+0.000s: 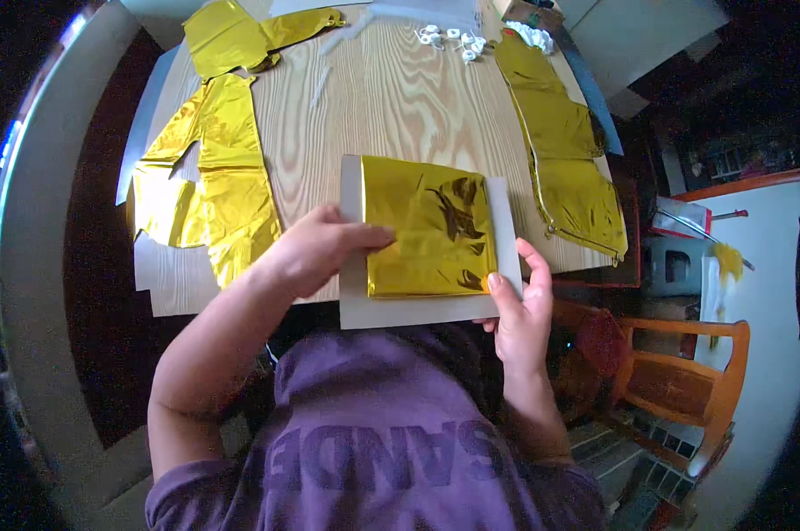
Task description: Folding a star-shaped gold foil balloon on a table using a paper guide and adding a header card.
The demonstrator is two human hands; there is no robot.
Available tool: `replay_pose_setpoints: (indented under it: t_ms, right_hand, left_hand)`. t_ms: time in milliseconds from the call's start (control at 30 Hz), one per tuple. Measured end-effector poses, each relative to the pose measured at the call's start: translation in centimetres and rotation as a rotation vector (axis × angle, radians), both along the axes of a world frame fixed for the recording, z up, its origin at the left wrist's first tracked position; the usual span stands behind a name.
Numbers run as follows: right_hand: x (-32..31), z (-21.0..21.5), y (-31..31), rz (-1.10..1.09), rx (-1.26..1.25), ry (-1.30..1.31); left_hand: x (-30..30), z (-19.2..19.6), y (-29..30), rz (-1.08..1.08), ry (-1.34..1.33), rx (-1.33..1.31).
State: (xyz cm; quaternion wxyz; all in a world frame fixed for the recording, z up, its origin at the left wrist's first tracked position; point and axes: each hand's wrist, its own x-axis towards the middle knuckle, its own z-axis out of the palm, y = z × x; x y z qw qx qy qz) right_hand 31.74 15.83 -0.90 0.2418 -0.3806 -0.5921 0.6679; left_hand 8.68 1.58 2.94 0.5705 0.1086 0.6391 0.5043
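In front of my body, at the near edge of the table, I hold a pale grey card (354, 305) with a folded square of shiny gold foil (417, 239) lying on it. My right hand (519, 314) is closed on the lower right corner, its thumb pressed on the foil. At the left edge my left hand (316, 252) grips the card, with one digit reaching onto the foil; its other fingers are partly hidden. The foil is creased at its right side, and a margin of card shows around it.
On the wooden table (355, 115) lie gold foil pieces at the left (227, 150), far left (227, 40) and right (564, 150). Several small white coils (457, 42) and clear plastic film (426, 11) sit at the back. A wooden chair (674, 380) stands at the right.
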Motion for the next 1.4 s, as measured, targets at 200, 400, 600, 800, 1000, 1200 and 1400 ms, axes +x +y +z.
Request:
replay_pose_setpoints:
  t_ms: [200,400,600,800,1000,1200,1400]
  right_hand:
    - [-1.0,0.5,-0.4,0.100,0.000,-0.039]
    - [-2.3,-0.6,-0.6,0.150,0.170,-0.194]
    - [-2.9,-0.3,-0.6,0.159,0.248,-0.212]
    - [-3.2,-0.2,-0.3,0.204,0.261,-0.302]
    - [-3.2,-1.2,-0.5,0.189,0.260,-0.169]
    - [-3.4,-1.2,-0.7,0.176,0.227,-0.122]
    - [-3.1,-2.3,-0.6,0.185,0.636,-0.221]
  left_hand:
    - [0.1,-2.2,-1.3,0.227,-0.236,-0.089]
    - [-3.1,-1.5,-2.7,-0.421,0.809,-0.451]
    - [1.7,1.8,0.1,-0.534,1.610,-0.088]
    - [1.6,-6.6,2.8,-0.400,1.786,0.097]
    - [-0.8,-4.7,3.1,-0.381,1.610,0.061]
    - [-6.7,-5.7,5.6,-0.488,1.413,0.171]
    - [-7.0,-4.0,6.0,-0.439,1.177,0.138]
